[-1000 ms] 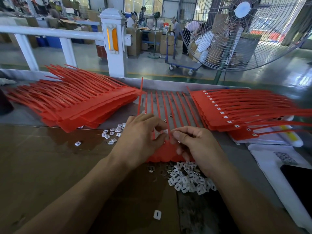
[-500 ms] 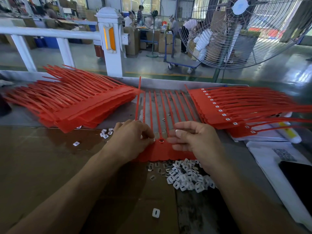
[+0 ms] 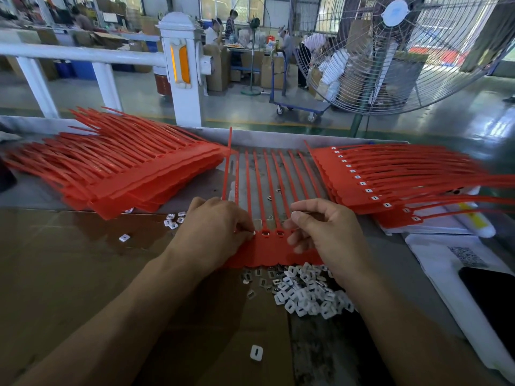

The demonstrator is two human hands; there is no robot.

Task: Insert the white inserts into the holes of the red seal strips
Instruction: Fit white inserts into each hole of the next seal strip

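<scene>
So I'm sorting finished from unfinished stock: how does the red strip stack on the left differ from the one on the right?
The left stack shows no white inserts on its heads; the right stack shows a white insert on each exposed head. The left stack's tails fan toward the far left; the right stack's tails run off to the right. Both are red seal strips piled on the same table.

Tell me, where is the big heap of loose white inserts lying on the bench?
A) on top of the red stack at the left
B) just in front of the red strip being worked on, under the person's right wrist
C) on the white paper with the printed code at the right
B: the heap of white inserts lies against the near edge of the red seal strip, under the wrist of the right hand.
</scene>
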